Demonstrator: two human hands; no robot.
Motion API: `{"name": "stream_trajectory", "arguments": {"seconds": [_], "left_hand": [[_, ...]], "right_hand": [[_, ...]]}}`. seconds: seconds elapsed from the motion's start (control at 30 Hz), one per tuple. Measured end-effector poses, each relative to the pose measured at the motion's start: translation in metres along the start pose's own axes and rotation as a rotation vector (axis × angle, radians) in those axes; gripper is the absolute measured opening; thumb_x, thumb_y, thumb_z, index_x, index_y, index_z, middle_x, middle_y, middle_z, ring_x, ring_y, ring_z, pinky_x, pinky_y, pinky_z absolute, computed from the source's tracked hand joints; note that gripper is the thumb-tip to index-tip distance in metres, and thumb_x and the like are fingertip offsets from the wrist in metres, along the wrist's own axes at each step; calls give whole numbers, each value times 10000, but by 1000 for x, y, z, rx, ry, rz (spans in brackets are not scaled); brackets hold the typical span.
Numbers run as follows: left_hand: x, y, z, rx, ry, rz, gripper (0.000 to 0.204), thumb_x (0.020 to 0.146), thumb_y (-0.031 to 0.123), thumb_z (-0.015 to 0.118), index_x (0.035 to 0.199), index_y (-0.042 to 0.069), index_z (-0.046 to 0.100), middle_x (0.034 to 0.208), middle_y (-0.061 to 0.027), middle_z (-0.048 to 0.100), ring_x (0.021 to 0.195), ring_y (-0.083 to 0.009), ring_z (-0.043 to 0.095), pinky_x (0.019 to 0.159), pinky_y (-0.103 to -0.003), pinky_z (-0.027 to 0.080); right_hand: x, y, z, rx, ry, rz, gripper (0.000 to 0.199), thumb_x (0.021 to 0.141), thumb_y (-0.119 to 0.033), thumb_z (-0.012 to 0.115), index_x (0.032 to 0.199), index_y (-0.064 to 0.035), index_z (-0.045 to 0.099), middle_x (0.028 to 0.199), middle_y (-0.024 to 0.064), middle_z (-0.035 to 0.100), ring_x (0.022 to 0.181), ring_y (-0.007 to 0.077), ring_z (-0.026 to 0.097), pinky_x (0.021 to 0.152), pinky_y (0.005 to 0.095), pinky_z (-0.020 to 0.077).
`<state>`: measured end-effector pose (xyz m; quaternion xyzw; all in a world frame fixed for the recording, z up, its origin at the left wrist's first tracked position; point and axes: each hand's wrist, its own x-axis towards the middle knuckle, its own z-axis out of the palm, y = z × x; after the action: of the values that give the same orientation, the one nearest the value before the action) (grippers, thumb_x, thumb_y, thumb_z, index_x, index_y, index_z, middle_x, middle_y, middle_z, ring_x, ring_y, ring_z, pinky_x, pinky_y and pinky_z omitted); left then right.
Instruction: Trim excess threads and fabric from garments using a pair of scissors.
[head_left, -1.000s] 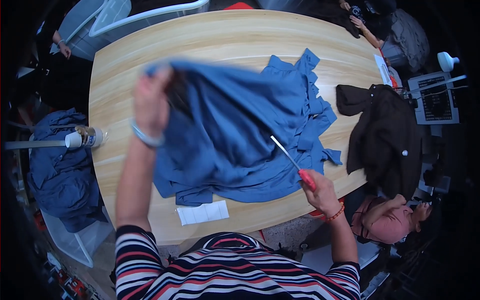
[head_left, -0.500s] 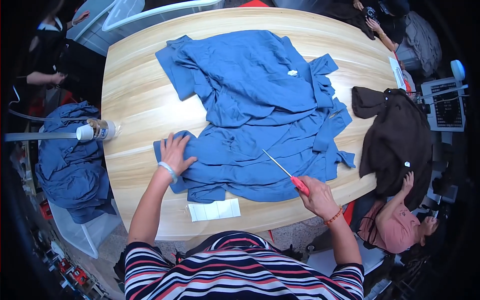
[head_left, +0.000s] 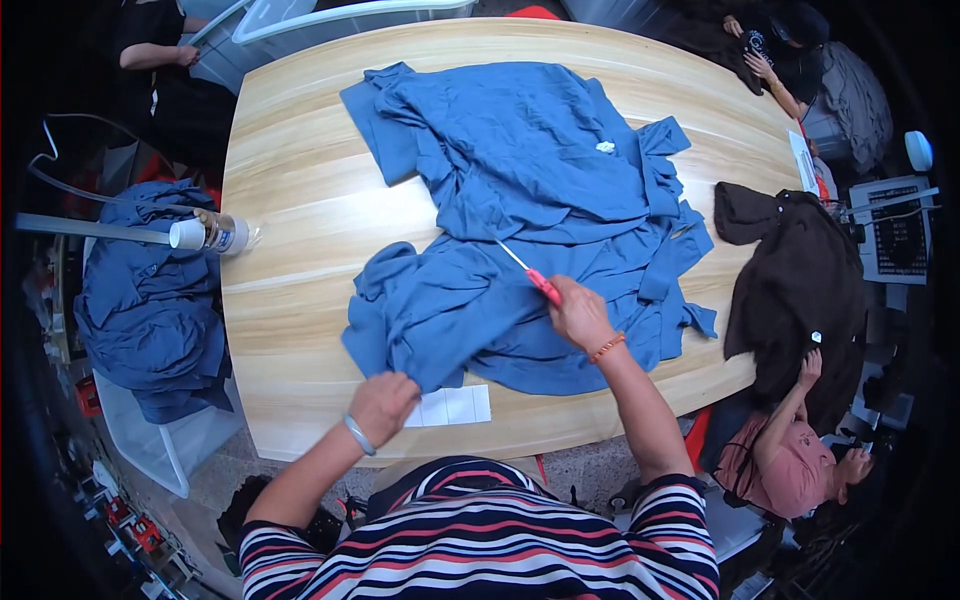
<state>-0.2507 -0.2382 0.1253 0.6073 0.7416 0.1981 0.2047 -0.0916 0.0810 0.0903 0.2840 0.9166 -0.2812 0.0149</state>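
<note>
Spread across the middle of the pale wood-grain table (head_left: 295, 215) is a rumpled heap of plain blue cloth (head_left: 430, 300), with a small white patch (head_left: 605, 147) near the table's far side. Your left hand (head_left: 385, 408) is at the table's near edge, fingers curled closed on a lower corner of that heap. Your right hand (head_left: 583, 315), over the table's centre, is closed around a slim tool with a red handle and thin metal shaft (head_left: 543, 288); its tip points toward the table's far left, over the cloth. Just beside your left hand, along the table's near edge, lies a flat white paper strip (head_left: 455, 405). A dark brown cloth garment (head_left: 795, 270) drapes over the table's right edge, where a co-worker's hand (head_left: 810, 368) touches it.
</note>
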Motion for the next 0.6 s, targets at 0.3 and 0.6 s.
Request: {"name": "stream_trajectory", "arguments": {"seconds": [0.3,0.6], "left_hand": [[-3,-8,25,-10,266,-107,379,669,95,736,989,55,537,1094,-176,520,1038,-376,498,884,-457,380],[-3,-58,48,-252,267,-425,299,726,76,712,986,63,566,868,-124,585,811,-309,584,715,-392,469]], "right_hand": [[-79,10,-82,37,114,81,200,828,-89,603,1024,-92,565,887,169,610,847,402,599,710,452,477],[-86,14,-81,40,163,108,267,827,-45,601,1088,-91,574,918,192,616,876,409,595,744,423,482]]}}
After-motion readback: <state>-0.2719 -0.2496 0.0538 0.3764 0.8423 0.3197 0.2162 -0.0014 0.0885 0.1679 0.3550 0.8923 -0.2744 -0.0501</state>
